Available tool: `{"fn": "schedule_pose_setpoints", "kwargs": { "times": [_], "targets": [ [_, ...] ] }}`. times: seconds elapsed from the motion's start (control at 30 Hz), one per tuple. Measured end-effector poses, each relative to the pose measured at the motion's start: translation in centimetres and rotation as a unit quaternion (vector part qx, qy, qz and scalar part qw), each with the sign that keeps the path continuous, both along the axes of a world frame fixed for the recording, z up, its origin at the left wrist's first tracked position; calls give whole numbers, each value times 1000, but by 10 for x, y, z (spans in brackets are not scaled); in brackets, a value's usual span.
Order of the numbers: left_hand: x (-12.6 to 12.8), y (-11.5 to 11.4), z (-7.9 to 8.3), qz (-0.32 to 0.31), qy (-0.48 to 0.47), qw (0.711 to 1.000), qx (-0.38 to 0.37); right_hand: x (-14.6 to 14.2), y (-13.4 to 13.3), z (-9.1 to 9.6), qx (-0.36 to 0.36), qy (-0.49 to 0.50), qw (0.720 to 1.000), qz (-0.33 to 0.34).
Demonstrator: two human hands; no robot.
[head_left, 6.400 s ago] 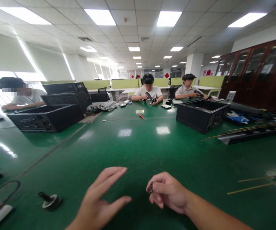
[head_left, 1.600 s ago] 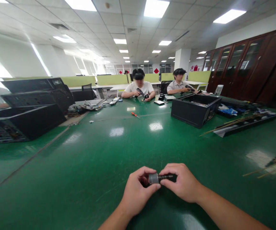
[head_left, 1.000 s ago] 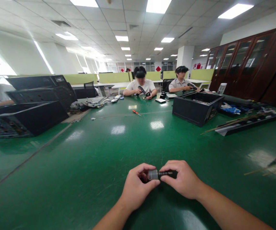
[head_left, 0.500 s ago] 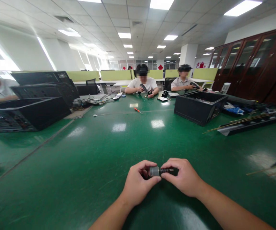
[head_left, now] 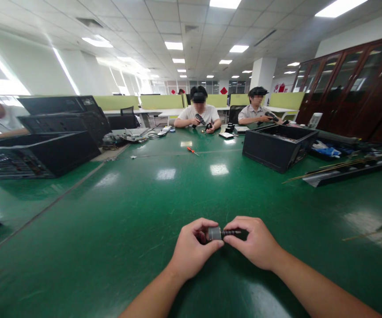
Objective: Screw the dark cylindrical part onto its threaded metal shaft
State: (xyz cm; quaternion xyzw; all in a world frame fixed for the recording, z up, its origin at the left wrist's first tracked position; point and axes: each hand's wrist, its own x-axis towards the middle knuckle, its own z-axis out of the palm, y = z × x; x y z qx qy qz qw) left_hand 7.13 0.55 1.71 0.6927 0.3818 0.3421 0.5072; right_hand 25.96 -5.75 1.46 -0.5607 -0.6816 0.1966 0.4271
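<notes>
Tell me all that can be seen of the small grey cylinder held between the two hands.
The grey cylinder is small, short and metal-looking. It lies sideways, over the green table. The left hand pinches it between thumb and fingers, hiding its left end. From its right end a thin dark ribbed rod sticks out, pinched by the right hand.

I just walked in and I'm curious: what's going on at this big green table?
A person at the near edge of the green table holds a small grey cylinder in the left hand and pinches a dark threaded pin in the right hand. The pin's end meets the cylinder just above the tabletop. Across the table, one person and a second person sit at work. Stacked black cases stand on the left, an open black case on the right, and a red screwdriver lies between them.
</notes>
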Motion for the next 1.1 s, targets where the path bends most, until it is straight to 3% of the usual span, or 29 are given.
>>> {"fn": "schedule_pose_setpoints", "kwargs": {
  "times": [1.1],
  "targets": [
    [-1, 2, -2, 4, -5, 1000, 0, 1, 0, -1, 12, -8, 1000, -15]
  ]
}}
